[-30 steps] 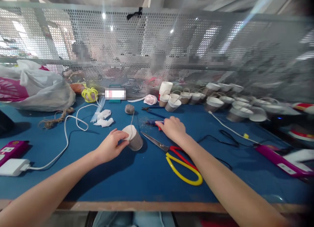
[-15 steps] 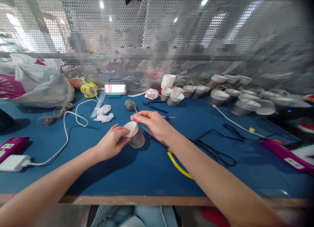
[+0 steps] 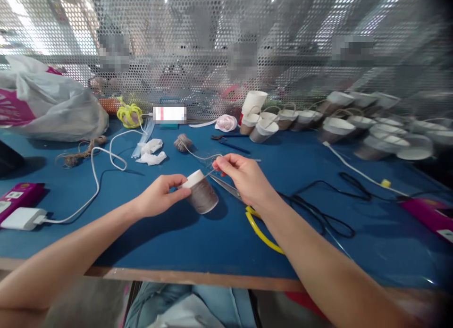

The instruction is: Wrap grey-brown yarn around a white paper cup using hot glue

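Observation:
A paper cup (image 3: 202, 196) wrapped in grey-brown twine tilts above the blue table, its white rim band bare. My left hand (image 3: 161, 195) grips it at the rim, thumb on the near side. To the right, my right hand (image 3: 244, 177) pinches a strand of twine (image 3: 209, 172) that runs taut to the cup. The strand continues back to a grey ball of twine (image 3: 183, 142) lying behind the cup. Under my right hand are scissors (image 3: 264, 231) with yellow handles, their blades pointing toward the cup and partly covered by the hand.
Several twine-wrapped cups with handles (image 3: 264, 129) stand at the back right. Blue-handled pliers (image 3: 230, 143) lie behind my right hand. Black cable (image 3: 318, 207) and white cable (image 3: 92, 191) cross the table. A plastic bag (image 3: 60, 106) sits at back left; a perforated screen (image 3: 205, 45) closes the back.
The cup has tipped, turning its wrapped side toward me. My right hand has moved right, away from the rim, drawing the twine out. The view has shifted slightly.

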